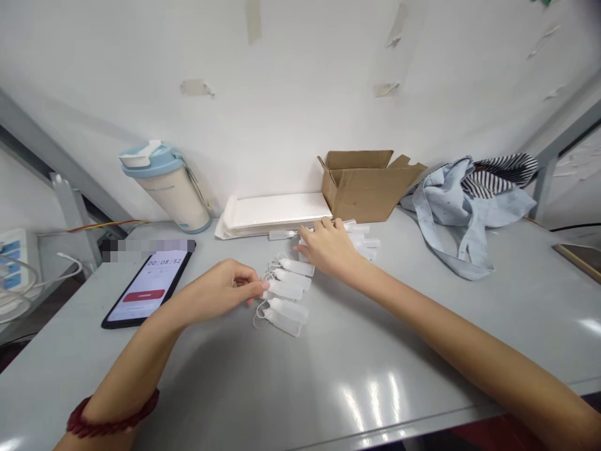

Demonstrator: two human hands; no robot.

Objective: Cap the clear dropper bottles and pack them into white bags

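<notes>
Small translucent white plastic pieces with thin string loops [285, 289] lie in a fanned row at the middle of the grey table. My left hand [225, 291] is closed in a pinch, thumb and forefinger at the looped end of one piece in that row. Farther back, my right hand [328, 247] reaches palm down over a loose group of similar clear pieces [364, 241], its fingers apart and bent. One clear piece [282, 235] juts out left of its fingertips. The palm hides whatever lies beneath it.
Against the wall stand a cream and blue tumbler [164, 188], a stack of white flat packs [282, 210] and an opened cardboard box [370, 191]. A phone [150, 285] showing a timer lies left. Blue cloth [460, 207] is heaped right; white cables [42, 282] are far left.
</notes>
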